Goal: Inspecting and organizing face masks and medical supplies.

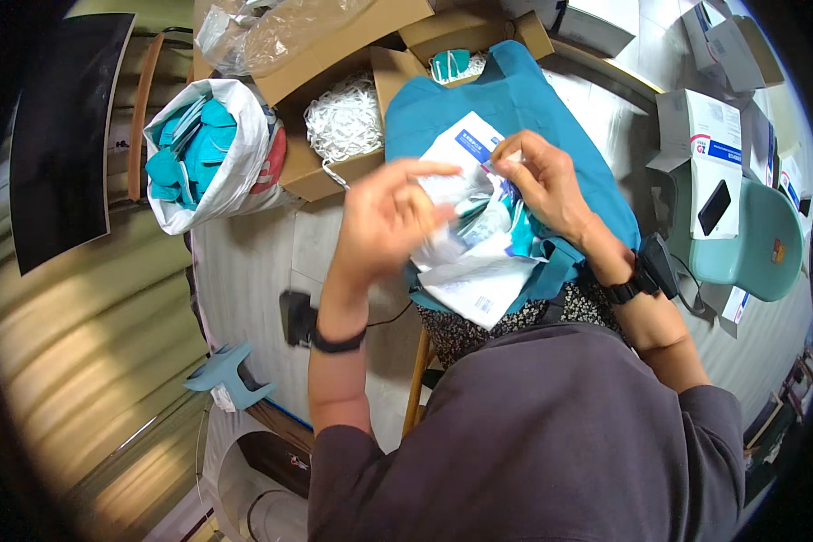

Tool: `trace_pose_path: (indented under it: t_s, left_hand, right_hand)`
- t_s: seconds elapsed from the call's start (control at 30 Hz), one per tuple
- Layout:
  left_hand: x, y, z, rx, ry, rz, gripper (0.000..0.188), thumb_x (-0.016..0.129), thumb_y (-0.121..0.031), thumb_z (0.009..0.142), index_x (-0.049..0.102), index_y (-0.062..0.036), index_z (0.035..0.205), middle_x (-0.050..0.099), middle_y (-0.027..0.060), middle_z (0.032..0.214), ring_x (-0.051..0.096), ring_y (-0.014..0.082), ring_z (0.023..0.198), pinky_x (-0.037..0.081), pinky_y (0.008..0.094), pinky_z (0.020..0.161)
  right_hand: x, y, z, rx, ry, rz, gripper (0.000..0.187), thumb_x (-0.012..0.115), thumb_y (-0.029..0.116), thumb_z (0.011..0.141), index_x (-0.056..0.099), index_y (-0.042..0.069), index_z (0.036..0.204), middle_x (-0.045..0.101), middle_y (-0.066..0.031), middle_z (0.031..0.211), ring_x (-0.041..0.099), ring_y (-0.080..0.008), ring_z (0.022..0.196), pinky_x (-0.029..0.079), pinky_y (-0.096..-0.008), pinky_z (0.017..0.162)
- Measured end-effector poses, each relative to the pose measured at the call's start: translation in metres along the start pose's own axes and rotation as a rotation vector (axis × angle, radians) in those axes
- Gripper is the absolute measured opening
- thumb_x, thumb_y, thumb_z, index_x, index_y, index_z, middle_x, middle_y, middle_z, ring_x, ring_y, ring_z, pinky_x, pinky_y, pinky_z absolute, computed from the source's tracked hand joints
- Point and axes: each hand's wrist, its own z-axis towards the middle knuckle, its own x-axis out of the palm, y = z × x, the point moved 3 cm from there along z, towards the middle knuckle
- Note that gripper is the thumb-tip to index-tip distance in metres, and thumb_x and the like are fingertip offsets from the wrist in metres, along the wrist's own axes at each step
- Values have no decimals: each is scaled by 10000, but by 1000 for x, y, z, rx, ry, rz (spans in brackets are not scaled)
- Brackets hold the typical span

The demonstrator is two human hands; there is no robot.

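Note:
On my lap, over a teal cloth (pixel 425 99), lies an open white cardboard box (pixel 481 282) with blue print. Teal face masks (pixel 521 230) and clear plastic wrapping (pixel 486 224) show inside it. My left hand (pixel 390 217) hovers at the box's left side, smeared by motion; its index finger stretches out and its fingers look apart, with nothing seen in them. At the box's upper right, my right hand (pixel 542 179) is closed in a pinch. A small whitish bit shows at its fingertips, too small to name.
To the left stands a white sack (pixel 230 203) full of teal masks. Ahead, cardboard boxes (pixel 334 185) hold white straps (pixel 345 117) and a few masks. A teal chair (pixel 759 239) at right carries white boxes (pixel 700 131) and a black phone (pixel 714 207). A small blue-grey stool (pixel 232 375) stands lower left.

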Motion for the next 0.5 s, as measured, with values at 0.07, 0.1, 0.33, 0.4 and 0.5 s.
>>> trace_pose_path:
  t_s: [0.07, 0.1, 0.33, 0.4, 0.5]
  left_hand:
    - [-22, 43, 40, 3, -118, 47, 102, 725, -118, 852, 745, -18, 867, 610, -18, 657, 493, 20, 594, 393, 189, 565]
    - [-26, 66, 61, -12, -244, 87, 142, 742, -155, 837, 746, -20, 881, 628, 8, 665, 535, 50, 589, 427, 208, 578]
    - [-9, 134, 121, -92, -112, 620, 255, 811, -226, 744, 737, -27, 886, 669, 116, 757, 652, 224, 702, 520, 326, 673]
    - [-3, 125, 115, -10, -108, 540, 214, 810, -162, 747, 729, -17, 882, 661, 92, 765, 639, 186, 692, 510, 302, 655]
    - [15, 97, 96, 161, -91, 307, 155, 792, -69, 759, 717, -7, 879, 649, 53, 781, 592, 121, 661, 484, 259, 617]
  right_hand:
    - [4, 18, -6, -14, 84, 56, 118, 637, 125, 917, 605, 11, 911, 619, -139, 723, 590, -138, 654, 460, -304, 585]
    - [9, 18, -10, -91, 76, 57, 121, 638, 128, 918, 596, 16, 902, 606, -126, 687, 568, -141, 606, 444, -304, 556]
    - [12, 18, -18, -21, 170, 22, 163, 666, 154, 914, 582, 18, 881, 526, -92, 589, 505, -136, 525, 404, -302, 506]
    - [3, 22, -13, 30, 115, -34, 144, 691, 114, 880, 582, 19, 887, 599, -109, 692, 562, -175, 611, 442, -315, 563]
    - [-10, 21, 0, -372, -201, -149, 139, 702, 68, 849, 580, 18, 893, 649, -133, 882, 603, -206, 761, 472, -322, 659]
